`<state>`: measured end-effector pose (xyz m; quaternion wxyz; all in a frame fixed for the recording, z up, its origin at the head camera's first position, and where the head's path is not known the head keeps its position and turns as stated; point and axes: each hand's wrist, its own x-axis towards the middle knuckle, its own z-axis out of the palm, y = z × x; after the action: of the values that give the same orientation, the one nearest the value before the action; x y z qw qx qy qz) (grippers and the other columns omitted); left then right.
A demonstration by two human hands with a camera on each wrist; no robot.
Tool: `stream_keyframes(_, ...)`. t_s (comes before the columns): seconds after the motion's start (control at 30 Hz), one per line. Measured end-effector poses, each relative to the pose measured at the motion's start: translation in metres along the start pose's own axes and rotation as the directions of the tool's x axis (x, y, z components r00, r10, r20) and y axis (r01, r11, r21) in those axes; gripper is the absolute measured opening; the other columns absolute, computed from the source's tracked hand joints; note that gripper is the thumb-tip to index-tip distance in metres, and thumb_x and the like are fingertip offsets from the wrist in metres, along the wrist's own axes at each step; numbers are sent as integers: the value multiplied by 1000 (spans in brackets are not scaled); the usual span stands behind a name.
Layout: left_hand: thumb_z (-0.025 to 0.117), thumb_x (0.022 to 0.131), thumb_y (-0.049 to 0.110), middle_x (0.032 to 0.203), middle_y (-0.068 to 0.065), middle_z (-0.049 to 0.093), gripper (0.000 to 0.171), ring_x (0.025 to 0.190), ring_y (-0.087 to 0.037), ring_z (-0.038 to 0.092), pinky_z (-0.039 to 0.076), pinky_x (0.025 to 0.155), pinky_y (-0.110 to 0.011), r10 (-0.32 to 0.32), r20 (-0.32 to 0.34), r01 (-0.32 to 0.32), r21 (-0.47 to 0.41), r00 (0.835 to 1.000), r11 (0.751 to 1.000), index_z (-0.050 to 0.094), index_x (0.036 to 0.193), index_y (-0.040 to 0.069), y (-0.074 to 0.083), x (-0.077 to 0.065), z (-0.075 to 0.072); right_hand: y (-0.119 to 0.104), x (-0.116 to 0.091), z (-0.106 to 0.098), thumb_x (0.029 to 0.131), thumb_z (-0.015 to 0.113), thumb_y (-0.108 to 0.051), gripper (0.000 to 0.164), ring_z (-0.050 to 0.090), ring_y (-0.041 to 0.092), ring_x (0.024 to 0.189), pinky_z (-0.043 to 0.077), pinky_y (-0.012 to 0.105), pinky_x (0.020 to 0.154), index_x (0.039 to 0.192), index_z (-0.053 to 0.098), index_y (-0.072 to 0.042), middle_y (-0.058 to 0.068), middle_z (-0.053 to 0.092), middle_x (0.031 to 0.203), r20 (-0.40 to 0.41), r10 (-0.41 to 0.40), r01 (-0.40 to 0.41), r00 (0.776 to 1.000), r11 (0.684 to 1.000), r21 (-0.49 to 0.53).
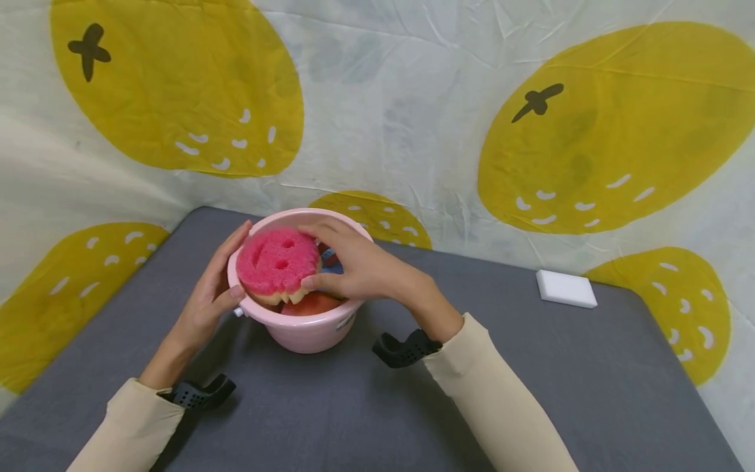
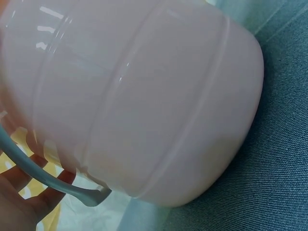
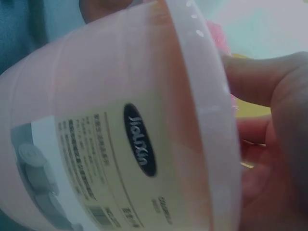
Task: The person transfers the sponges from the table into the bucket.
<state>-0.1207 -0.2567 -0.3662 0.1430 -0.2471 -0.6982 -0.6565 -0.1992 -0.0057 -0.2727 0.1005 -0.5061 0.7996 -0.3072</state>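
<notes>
A pink round sponge (image 1: 268, 262) with a smiley face of holes and a pale underside lies tilted at the mouth of a pink bucket (image 1: 309, 337). My right hand (image 1: 360, 265) pinches the sponge's right edge between thumb and fingers, over the bucket's opening. With its thumb at the rim and its fingers along the outer side, my left hand (image 1: 206, 288) grips the bucket from the left. Below the sponge, a reddish-orange thing (image 1: 312, 304) and something blue show inside, partly hidden. In the left wrist view, the left fingers reach past the grey handle (image 2: 29, 166) to the bucket's wall.
A white rectangular block (image 1: 566, 288) rests on the dark grey tabletop (image 1: 472, 328), far to the right. Behind the table hangs a pale cloth (image 1: 389, 118) printed with large yellow fruit. A printed label (image 3: 139, 139) is on the bucket's side.
</notes>
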Motion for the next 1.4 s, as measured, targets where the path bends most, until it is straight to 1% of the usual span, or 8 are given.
stream_keyframes(0.13,53,79,-1,156,-15,16,80,137,-30,19,41,98,-23,26,8,-26,-8,1000,1000,21,152,6,0,1,1,1,-9,-5,80,76,-32,79,35,9,126,48,28,90,146,36,-15,-2,36,143,12,-27,26,1000,997,77)
stream_keyframes(0.27,55,80,0,155,-16,17,79,137,-30,20,43,95,-23,34,7,-34,0,999,999,22,152,6,1,2,1,2,-19,-10,80,76,-32,78,39,6,122,45,26,93,145,37,-15,-7,39,140,37,-7,4,999,996,85)
stream_keyframes(0.37,55,82,2,156,-16,16,78,137,-30,20,43,95,-23,28,4,-28,7,1000,1000,22,152,6,1,2,0,1,-22,-11,78,77,-31,77,41,5,119,45,25,92,143,39,-16,-9,41,138,53,-8,4,999,997,72)
stream_keyframes(0.67,55,80,2,157,-10,16,81,138,-27,19,44,94,-23,-49,-10,49,36,999,998,22,153,14,3,2,0,-5,-21,-12,75,79,-29,76,44,5,114,47,25,88,140,44,-14,-6,46,134,57,22,-22,998,1000,0)
stream_keyframes(0.93,55,78,-3,156,-13,16,81,138,-29,18,44,94,-22,-3,-5,3,19,1000,1000,22,152,7,3,1,-1,-10,-16,-8,75,79,-32,78,43,8,113,48,24,84,142,44,-14,-4,46,136,52,55,-50,997,995,-85)
stream_keyframes(1.13,55,76,-4,156,-12,17,84,138,-29,18,44,94,-23,-14,-9,14,21,1000,1000,23,152,9,4,2,0,-12,-14,-5,76,78,-35,78,38,11,125,43,25,93,143,44,-15,-5,45,139,56,92,-83,994,986,-146)
stream_keyframes(1.23,55,76,-4,156,-13,18,84,137,-29,19,45,92,-23,-10,-14,10,18,1000,1000,23,152,8,3,1,0,-13,-14,-5,76,78,-36,79,37,11,127,43,26,94,144,43,-16,-5,44,141,60,109,-99,992,984,-145)
stream_keyframes(1.4,55,77,-3,156,-15,17,82,137,-29,20,45,93,-23,-5,-6,5,19,1000,1000,23,152,7,2,-2,1,-13,-18,-7,75,80,-34,84,40,11,122,48,24,86,147,37,-18,-5,41,141,75,128,-121,989,989,-88)
